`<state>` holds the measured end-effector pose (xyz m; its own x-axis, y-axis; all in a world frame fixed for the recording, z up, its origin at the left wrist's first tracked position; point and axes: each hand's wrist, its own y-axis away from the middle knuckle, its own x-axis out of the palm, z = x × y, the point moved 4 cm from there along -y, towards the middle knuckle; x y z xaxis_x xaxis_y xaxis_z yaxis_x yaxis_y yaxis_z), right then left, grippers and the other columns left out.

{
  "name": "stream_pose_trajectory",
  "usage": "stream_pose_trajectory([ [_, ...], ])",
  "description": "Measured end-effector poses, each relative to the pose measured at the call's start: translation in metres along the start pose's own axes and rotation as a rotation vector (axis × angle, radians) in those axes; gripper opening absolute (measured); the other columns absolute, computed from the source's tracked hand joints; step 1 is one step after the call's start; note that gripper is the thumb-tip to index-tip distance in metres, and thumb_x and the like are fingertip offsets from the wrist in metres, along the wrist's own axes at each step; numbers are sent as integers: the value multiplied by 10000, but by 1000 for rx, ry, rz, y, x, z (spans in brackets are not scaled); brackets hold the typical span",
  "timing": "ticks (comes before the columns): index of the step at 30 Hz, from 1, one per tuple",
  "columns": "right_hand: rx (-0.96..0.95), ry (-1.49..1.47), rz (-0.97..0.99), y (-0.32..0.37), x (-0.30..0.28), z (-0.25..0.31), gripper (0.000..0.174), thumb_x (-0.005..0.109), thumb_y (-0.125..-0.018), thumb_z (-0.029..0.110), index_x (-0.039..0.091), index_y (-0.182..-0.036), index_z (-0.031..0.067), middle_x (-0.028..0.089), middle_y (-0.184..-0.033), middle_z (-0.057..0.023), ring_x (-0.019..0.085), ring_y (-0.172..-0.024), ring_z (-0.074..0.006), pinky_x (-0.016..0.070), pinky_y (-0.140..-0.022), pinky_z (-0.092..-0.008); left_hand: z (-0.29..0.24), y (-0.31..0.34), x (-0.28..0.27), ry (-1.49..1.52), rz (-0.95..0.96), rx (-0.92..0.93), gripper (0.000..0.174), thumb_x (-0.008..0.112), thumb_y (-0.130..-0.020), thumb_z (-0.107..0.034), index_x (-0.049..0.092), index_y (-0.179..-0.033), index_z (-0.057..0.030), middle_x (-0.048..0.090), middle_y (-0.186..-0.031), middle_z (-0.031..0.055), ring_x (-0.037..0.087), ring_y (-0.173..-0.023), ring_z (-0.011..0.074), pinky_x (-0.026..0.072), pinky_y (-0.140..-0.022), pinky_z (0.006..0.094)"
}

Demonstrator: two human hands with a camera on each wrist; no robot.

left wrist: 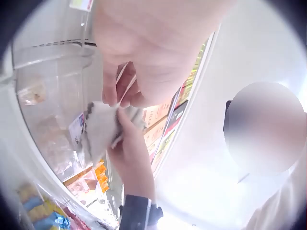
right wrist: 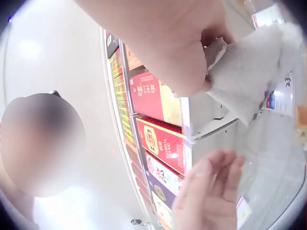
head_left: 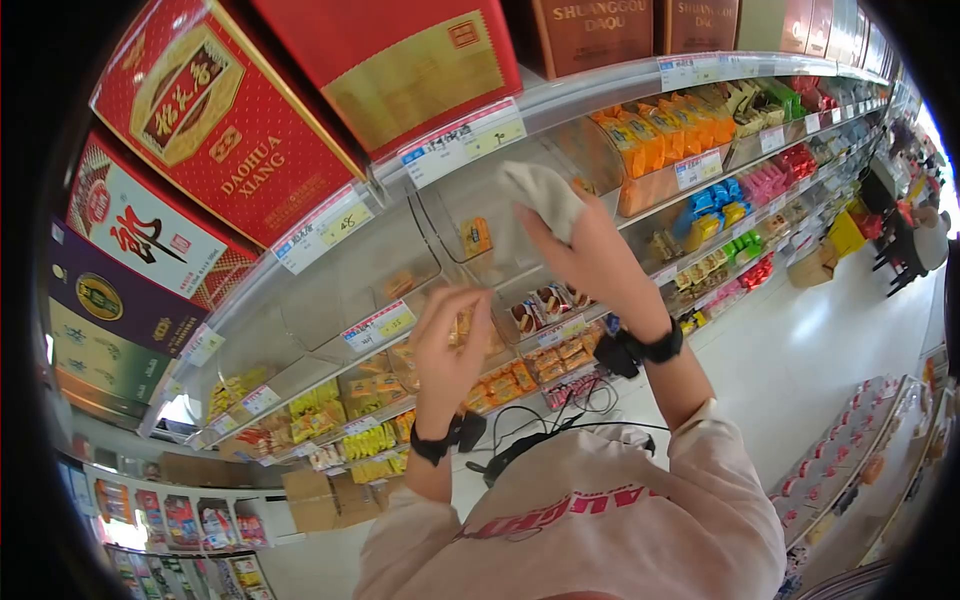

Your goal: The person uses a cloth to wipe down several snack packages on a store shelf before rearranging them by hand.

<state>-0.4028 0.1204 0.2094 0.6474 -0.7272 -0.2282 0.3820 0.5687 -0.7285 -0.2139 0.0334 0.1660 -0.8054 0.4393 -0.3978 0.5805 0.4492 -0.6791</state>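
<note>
A pale grey cloth [head_left: 545, 195] is bunched in my right hand [head_left: 590, 255], which holds it above the clear shelf bins. The right wrist view shows the cloth [right wrist: 247, 72] hanging from between the thumb and fingers of the right hand [right wrist: 172, 43]. Lower and to the left, my left hand [head_left: 450, 345] hovers over the bins, fingers loosely bent. In the left wrist view, thin pale lines cross between the fingers of the left hand [left wrist: 148, 52]; what they are I cannot tell. Under the hands, one bin holds a small orange packet [head_left: 477, 237].
Large red gift boxes [head_left: 225, 125] line the upper shelf, with price tags [head_left: 465, 140] along its edge. Orange snack packs [head_left: 665, 130] fill bins at the right, and more snack bins sit below. Black cables [head_left: 560, 410] hang near the body. Cardboard [head_left: 330, 500] lies at lower left.
</note>
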Motion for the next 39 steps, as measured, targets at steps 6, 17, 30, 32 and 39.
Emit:
stream_pose_trajectory([
  [6,-50,271,-48,-53,27,-67,215,600,-825,40,635,-1010,-65,681,-985,-285,645,-943,-488,538,-838,-532,7,-86,49,-306,25,36,268,517,-975,32,575,-1235,55,625,-1167,235,654,-1039,404,532,-889,453],
  [17,323,278,442,-46,48,-108,303,599,-813,171,722,-996,-36,713,-981,-283,699,-959,-455,559,-870,-509,68,-107,72,-606,376,-532,350,515,-946,-176,529,-1185,80,628,-1058,417,600,-1057,570,491,-901,589],
  [30,381,99,549,-50,49,-117,345,575,-856,224,674,-989,-79,676,-990,-328,655,-992,-491,527,-885,-511,71,-105,71,-496,293,-485,365,517,-938,-154,557,-1232,61,660,-1013,373,619,-1039,546,497,-874,540],
  [32,343,92,471,-48,52,-123,344,574,-844,222,674,-980,-78,676,-970,-328,655,-975,-493,526,-874,-518,68,-105,71,-469,331,-481,391,532,-937,-178,559,-1248,57,667,-1027,366,629,-1051,531,505,-885,510],
  [39,343,116,299,-46,42,-119,352,576,-801,238,684,-923,-74,676,-952,-329,657,-956,-497,531,-878,-518,77,-105,75,-397,440,-516,491,577,-948,-269,551,-1326,42,688,-1148,298,685,-1070,413,512,-926,418],
])
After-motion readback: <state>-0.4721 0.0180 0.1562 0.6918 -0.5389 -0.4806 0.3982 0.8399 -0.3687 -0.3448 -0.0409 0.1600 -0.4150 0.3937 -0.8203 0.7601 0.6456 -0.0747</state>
